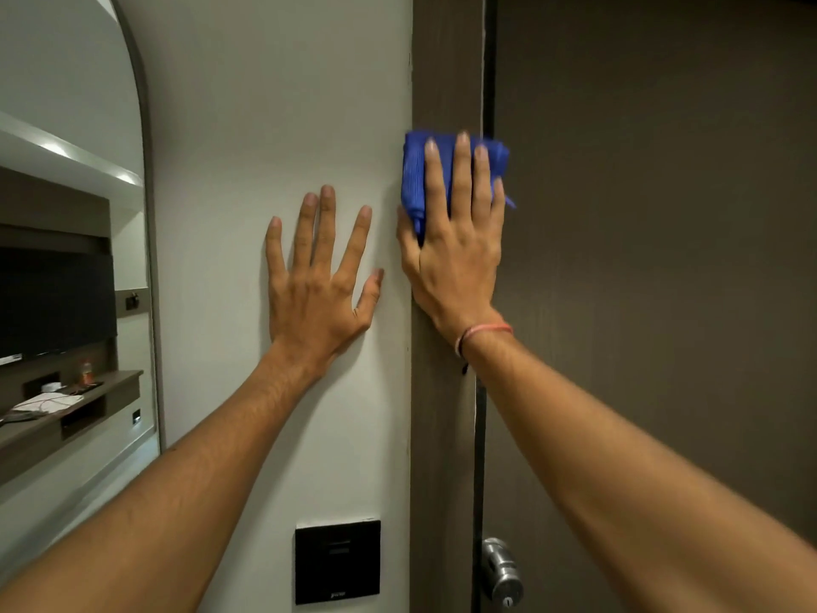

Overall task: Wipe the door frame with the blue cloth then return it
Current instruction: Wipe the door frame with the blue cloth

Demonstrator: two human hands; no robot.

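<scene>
The brown door frame (442,81) runs vertically between the white wall and the dark door (663,214). My right hand (455,245) lies flat on the frame with its fingers spread and presses a folded blue cloth (415,179) against the wood; the cloth sticks out above and to the left of the fingers. My left hand (318,276) rests flat on the white wall (265,104) just left of the frame, fingers apart, holding nothing.
A black switch panel (337,561) is set in the wall low down. A metal door knob (502,570) sits at the door's lower edge. An arched mirror (66,236) at the left reflects a shelf with small items.
</scene>
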